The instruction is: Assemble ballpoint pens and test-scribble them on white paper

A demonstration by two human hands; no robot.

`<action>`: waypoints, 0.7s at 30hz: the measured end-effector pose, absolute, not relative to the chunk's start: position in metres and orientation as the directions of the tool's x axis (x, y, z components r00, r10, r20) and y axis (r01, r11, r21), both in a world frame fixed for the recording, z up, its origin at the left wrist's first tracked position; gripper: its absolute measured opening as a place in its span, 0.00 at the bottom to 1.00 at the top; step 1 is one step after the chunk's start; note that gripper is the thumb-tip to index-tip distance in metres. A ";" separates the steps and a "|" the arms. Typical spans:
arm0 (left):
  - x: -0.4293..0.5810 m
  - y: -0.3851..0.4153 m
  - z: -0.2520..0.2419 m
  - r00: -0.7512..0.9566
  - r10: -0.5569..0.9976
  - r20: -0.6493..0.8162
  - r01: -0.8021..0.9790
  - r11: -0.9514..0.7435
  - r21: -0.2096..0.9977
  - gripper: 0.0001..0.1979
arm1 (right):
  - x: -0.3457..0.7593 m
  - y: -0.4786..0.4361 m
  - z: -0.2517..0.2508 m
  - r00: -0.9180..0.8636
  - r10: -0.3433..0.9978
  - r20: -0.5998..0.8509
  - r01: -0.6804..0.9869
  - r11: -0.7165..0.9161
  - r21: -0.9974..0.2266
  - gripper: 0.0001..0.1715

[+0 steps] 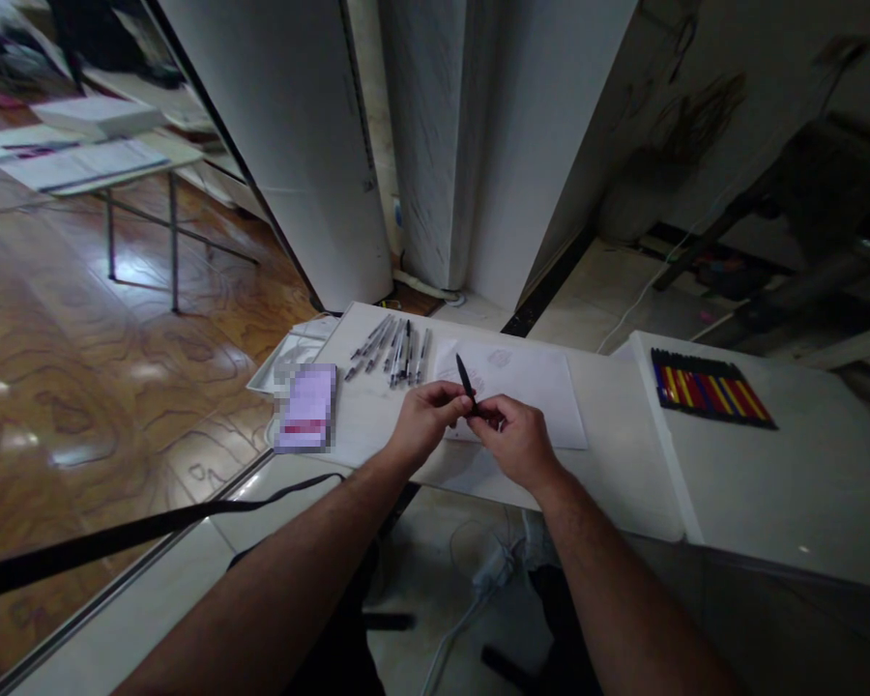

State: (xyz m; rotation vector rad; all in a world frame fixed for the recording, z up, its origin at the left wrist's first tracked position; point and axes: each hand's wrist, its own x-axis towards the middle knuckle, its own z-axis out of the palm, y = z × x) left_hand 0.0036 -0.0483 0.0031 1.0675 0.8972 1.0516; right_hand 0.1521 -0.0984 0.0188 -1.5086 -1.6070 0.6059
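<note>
Both of my hands meet on a slim black pen above a white sheet of paper. My left hand pinches the pen around its middle from the left. From the right, the fingers of my right hand close on its lower end, which they partly hide. The pen's upper end points up and slightly left. Faint scribbles show on the paper beyond my hands. Several clear pens with dark parts lie in a loose group left of the paper.
A purple, blurred-out packet is at the left end of the white table. On the adjoining surface at right lies a row of coloured pens. Cables and a power strip are on the floor below. A folding table stands far left.
</note>
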 end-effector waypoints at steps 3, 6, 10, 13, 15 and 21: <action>0.000 -0.044 -0.002 0.233 0.972 -0.032 0.009 0.030 0.999 0.11 | 0.159 -0.095 0.019 0.171 0.961 0.218 0.530 0.097 -0.842 0.20; -0.006 -0.041 -0.008 0.238 0.966 0.097 0.388 -0.187 0.903 0.09 | 0.170 -0.090 0.019 0.220 0.955 0.199 0.490 0.068 -0.869 0.41; -0.012 -0.040 -0.015 0.397 0.901 0.174 0.616 -0.402 0.677 0.11 | 0.182 -0.083 0.013 0.228 0.961 0.154 0.385 0.056 -0.921 0.43; -0.012 -0.041 -0.018 0.473 0.861 0.186 0.648 -0.483 0.589 0.11 | 0.187 -0.080 0.009 0.230 0.967 0.114 0.277 0.047 -0.960 0.36; -0.011 -0.041 -0.019 0.506 0.840 0.196 0.651 -0.521 0.552 0.10 | 0.189 -0.079 0.008 0.207 0.973 0.098 0.172 0.063 -0.983 0.36; -0.012 -0.039 -0.017 0.579 0.794 0.182 0.646 -0.584 0.492 0.09 | 0.193 -0.074 0.014 0.108 0.993 0.043 -0.116 0.056 -0.992 0.41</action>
